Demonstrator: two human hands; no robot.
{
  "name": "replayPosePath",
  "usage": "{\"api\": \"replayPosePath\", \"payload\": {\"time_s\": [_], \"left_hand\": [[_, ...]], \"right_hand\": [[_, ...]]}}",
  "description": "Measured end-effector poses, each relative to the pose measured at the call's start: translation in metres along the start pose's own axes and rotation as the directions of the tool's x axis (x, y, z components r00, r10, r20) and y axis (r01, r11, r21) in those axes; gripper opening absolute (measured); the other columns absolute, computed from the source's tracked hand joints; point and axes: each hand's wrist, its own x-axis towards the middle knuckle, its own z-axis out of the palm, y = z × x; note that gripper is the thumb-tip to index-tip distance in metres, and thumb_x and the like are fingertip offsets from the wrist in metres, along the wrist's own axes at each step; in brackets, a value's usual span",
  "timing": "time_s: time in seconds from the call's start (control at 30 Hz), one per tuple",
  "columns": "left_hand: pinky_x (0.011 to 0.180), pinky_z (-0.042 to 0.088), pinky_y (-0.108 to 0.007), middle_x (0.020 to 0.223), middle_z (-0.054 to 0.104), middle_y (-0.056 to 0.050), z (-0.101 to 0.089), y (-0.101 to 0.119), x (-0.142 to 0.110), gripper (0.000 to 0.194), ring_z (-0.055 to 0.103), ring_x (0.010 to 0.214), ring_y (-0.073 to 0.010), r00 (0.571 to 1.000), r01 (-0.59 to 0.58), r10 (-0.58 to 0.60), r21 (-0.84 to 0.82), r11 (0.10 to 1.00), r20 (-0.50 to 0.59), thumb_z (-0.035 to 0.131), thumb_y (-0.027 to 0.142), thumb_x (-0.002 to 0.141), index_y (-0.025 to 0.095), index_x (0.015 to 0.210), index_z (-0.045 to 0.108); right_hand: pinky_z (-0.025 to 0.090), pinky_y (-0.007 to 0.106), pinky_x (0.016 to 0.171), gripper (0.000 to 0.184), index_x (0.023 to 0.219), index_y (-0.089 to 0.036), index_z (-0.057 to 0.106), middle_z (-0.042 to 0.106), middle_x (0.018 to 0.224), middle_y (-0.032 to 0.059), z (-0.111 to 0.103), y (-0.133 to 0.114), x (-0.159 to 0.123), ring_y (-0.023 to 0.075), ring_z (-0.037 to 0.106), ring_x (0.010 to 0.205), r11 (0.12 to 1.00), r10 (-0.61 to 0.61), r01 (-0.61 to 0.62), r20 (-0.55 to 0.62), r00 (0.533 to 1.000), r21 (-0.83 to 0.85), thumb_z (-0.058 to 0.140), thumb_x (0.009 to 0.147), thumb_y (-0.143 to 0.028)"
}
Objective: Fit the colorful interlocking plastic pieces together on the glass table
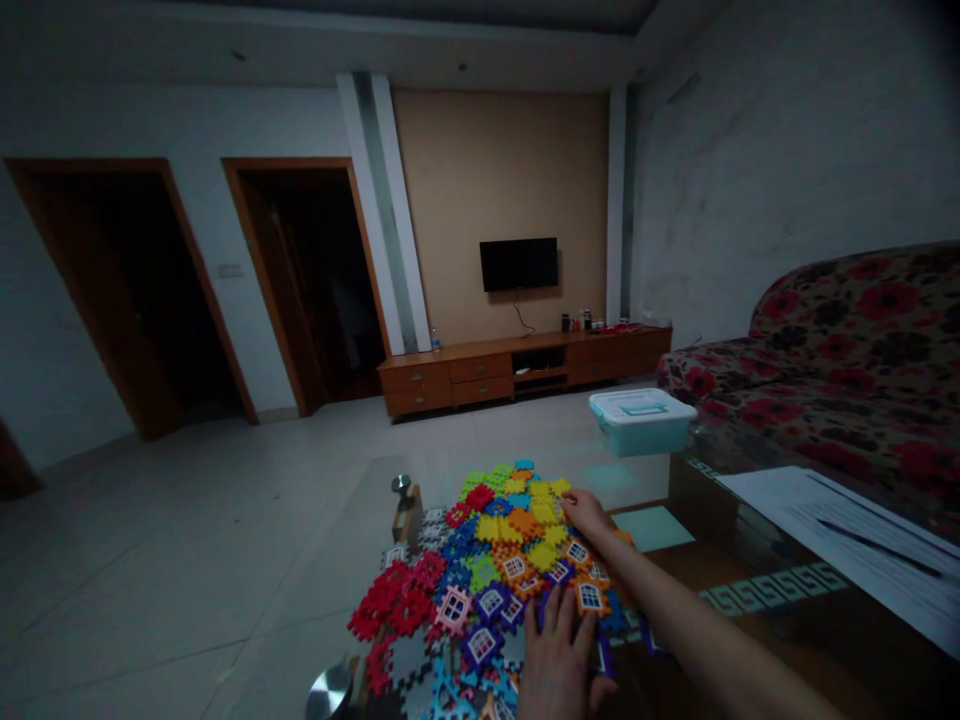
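A heap of interlocking plastic building tiles with toothed edges covers part of the glass table. My left hand [559, 645] lies palm down with its fingers spread over purple window tiles [492, 602] at the near side of the heap. Farther off, my right hand [586, 514] has its fingers closed at the edge of a yellow tile [547, 512] on the heap's right side. Around them are orange window tiles [589, 597], a pink window tile [454, 608], red tiles [411, 610], green tiles [484, 572] and blue tiles [461, 542].
A teal box with a white lid [643, 422] stands beyond the heap on the right. Printed papers [847, 530] with a dark pen [877, 547] lie on the table's right. Metal knobs [328, 692] mark its left edge. A flowered sofa [862, 340] is behind, at right.
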Motion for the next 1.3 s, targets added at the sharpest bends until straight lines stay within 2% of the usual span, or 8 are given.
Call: {"api": "replayPosePath", "payload": {"time_s": [0.23,0.37,0.53,0.6,0.67,0.87,1.0,1.3], "left_hand": [[0.117,0.029,-0.062,0.155,0.041,-0.006,-0.017,0.007,-0.020,0.057,0.034,0.145,-0.0312,0.991,-0.102,0.104,0.027,0.994,-0.079,0.060,0.050,0.088,0.034,0.141,0.048],[0.116,0.022,-0.067,0.160,0.028,-0.014,-0.049,0.018,-0.050,0.076,0.021,0.149,-0.0391,0.980,0.193,-0.186,0.100,0.976,-0.074,0.074,0.044,0.076,0.028,0.145,0.044],[0.109,0.026,-0.069,0.159,0.018,-0.029,-0.080,-0.002,-0.113,0.106,0.017,0.146,-0.0478,0.759,0.626,-0.650,0.238,0.743,0.034,0.081,0.030,0.063,0.014,0.153,0.028],[0.109,0.027,-0.067,0.158,0.018,-0.031,-0.083,-0.015,-0.131,0.102,0.018,0.147,-0.0470,0.664,0.711,-0.746,0.268,0.650,0.050,0.076,0.028,0.067,0.012,0.153,0.025],[0.111,0.026,-0.064,0.158,0.019,-0.030,-0.083,-0.025,-0.139,0.098,0.017,0.148,-0.0450,0.633,0.730,-0.771,0.276,0.626,0.074,0.072,0.030,0.069,0.011,0.153,0.024],[0.120,0.015,-0.053,0.161,0.019,-0.021,-0.076,-0.031,-0.126,0.088,0.016,0.151,-0.0349,0.736,0.653,-0.674,0.193,0.732,0.063,0.057,0.041,0.078,0.009,0.154,0.024],[0.122,0.012,-0.045,0.162,0.023,-0.015,-0.066,-0.035,-0.115,0.082,0.015,0.152,-0.0272,0.810,0.581,-0.584,0.068,0.811,0.051,0.052,0.039,0.080,0.011,0.153,0.028],[0.119,0.029,-0.041,0.150,0.042,-0.015,-0.042,-0.056,-0.098,0.072,0.037,0.143,-0.0255,0.809,0.398,-0.491,-0.315,0.862,-0.322,0.054,0.019,0.071,0.014,0.143,0.043]], "right_hand": [[0.039,0.033,0.105,0.036,0.112,-0.013,0.072,0.068,0.122,0.0150,0.009,-0.075,-0.049,0.0253,0.058,0.119,0.985,-0.160,0.166,0.110,0.981,-0.052,0.059,0.079,-0.018],[0.039,0.036,0.106,0.038,0.117,-0.015,0.068,0.065,0.123,0.0142,-0.024,-0.085,-0.106,0.0257,0.056,0.120,0.940,-0.315,0.338,0.243,0.917,-0.056,0.059,0.081,-0.021],[0.042,0.042,0.102,0.060,0.128,-0.023,0.061,0.058,0.130,0.0129,-0.054,-0.063,-0.194,0.0314,0.055,0.119,0.907,-0.318,0.414,0.521,0.792,-0.077,0.074,0.070,-0.024],[0.038,0.044,0.107,0.075,0.135,-0.022,0.057,0.052,0.140,0.0157,-0.052,-0.059,-0.219,0.0357,0.048,0.129,0.916,-0.272,0.389,0.558,0.784,-0.101,0.079,0.064,-0.023],[0.035,0.046,0.111,0.085,0.141,-0.019,0.051,0.048,0.144,0.0182,-0.046,-0.063,-0.234,0.0375,0.043,0.133,0.922,-0.235,0.366,0.569,0.788,-0.127,0.080,0.062,-0.021],[0.025,0.050,0.117,0.083,0.146,-0.017,0.046,0.035,0.156,0.0186,-0.022,-0.086,-0.246,0.0380,0.029,0.144,0.933,-0.174,0.319,0.564,0.807,-0.169,0.071,0.068,-0.018],[0.022,0.046,0.119,0.081,0.146,-0.018,0.045,0.034,0.156,0.0154,-0.009,-0.080,-0.245,0.0331,0.028,0.145,0.947,-0.265,0.321,0.526,0.808,-0.015,0.065,0.068,-0.018],[0.029,0.049,0.113,0.074,0.137,-0.016,0.052,0.045,0.141,0.0160,0.017,-0.083,-0.229,0.0338,0.038,0.133,0.920,-0.386,0.323,0.378,0.842,0.220,0.061,0.064,-0.018]]}}
